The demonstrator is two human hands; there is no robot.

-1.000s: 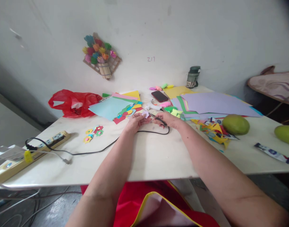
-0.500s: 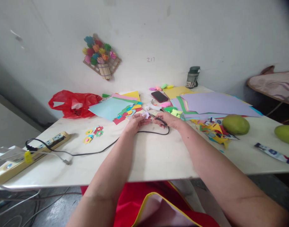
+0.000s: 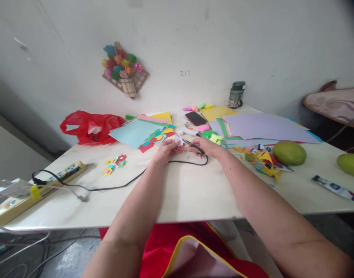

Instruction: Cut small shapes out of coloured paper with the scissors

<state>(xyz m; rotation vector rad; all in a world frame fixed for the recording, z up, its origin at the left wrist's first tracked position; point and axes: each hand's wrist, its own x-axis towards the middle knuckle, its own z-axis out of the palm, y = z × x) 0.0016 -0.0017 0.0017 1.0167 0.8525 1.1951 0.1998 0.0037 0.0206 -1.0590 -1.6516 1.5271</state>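
On my head view I have the left hand point(image 3: 164, 150) with its fingers pinched together on a small purple paper point(image 3: 179, 141), held over the middle of the bench point(image 3: 194, 197). My right hand point(image 3: 207, 146) has its fingers curled through the dark handles of the scissors point(image 3: 189, 144), whose blades point up and left beside that paper; I can't tell whether they touch it. A black cord point(image 3: 119, 188) runs below both hands.
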